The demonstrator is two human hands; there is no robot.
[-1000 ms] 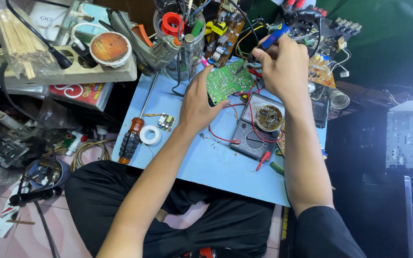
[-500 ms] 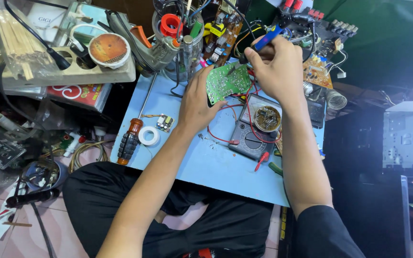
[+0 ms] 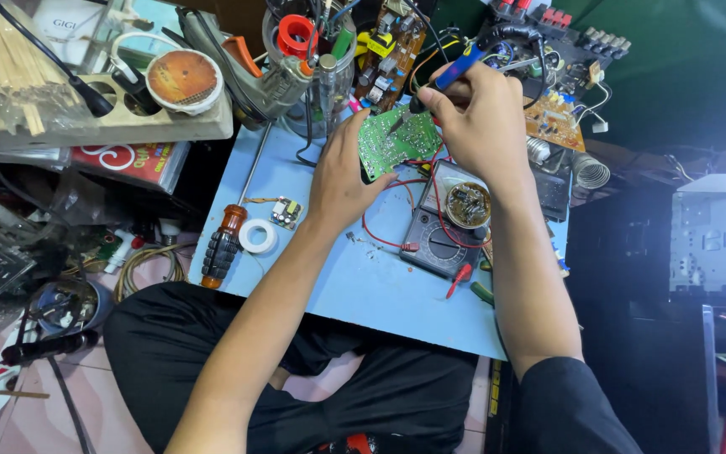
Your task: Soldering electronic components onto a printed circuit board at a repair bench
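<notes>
Hands barely shifted | left hand (image 3: 342, 181) grip still props green circuit board (image 3: 397, 141) tilted over blue desk (image 3: 363, 286) | right hand (image 3: 481, 126) grip holds soldering iron (image 3: 439, 82), tip now touching board

Both hands (image 3: 413, 160) closed — arms extended.

Single view, head-worn camera. Looks steeply down and forward over the wearer's lap onto the light blue flat tabletop (image 3: 329, 286). Close range; both forearms enter from bottom edge.

Pale blue board (image 3: 363, 294), pinkish floor tiles (image 3: 10, 429)
</notes>
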